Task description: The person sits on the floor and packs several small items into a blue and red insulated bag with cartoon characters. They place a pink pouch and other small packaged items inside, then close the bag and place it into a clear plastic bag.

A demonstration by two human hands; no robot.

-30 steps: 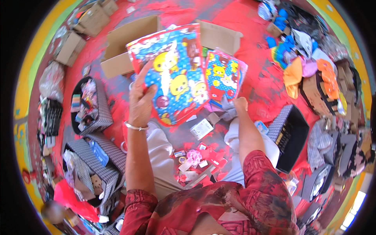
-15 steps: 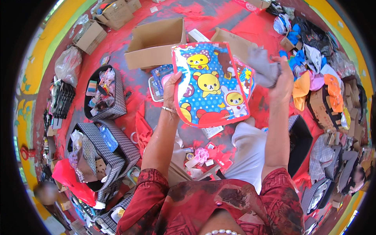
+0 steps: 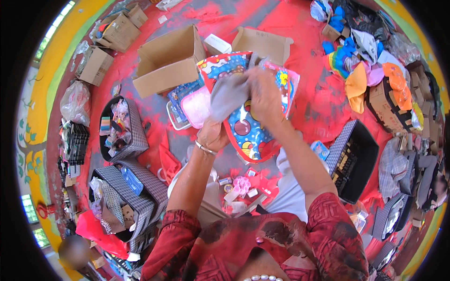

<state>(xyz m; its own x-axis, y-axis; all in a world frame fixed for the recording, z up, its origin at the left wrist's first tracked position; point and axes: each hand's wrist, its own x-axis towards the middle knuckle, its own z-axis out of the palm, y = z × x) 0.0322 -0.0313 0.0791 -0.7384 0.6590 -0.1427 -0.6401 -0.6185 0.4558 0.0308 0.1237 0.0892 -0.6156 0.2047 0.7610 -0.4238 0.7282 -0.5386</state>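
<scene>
A blue plastic piece (image 3: 255, 133) with a cartoon-bear print and red edging is held up in front of me; its exact kind I cannot tell. My left hand (image 3: 213, 135) is closed on its left edge, the fingers partly behind it. Across the print's upper part lies a grey cloth (image 3: 228, 97), blurred by motion, with my right hand (image 3: 267, 98) closed on it. Cloth and right hand hide much of the print. Beside the left hand sits a pink tray-like piece (image 3: 196, 106), and behind the right hand shows a second printed piece (image 3: 291, 89) with pink edging.
An open cardboard box (image 3: 166, 61) stands ahead on the red-stained floor, next to a flat open carton (image 3: 262, 44). Checked storage bins (image 3: 124, 122) line the left, and another bin (image 3: 354, 159) stands at right. Small goods and a pink flower (image 3: 242, 185) lie between my legs.
My right hand has swung left with the grey cloth, from beside the printed piece onto its face. The piece has tilted, and my left hand is lower.
</scene>
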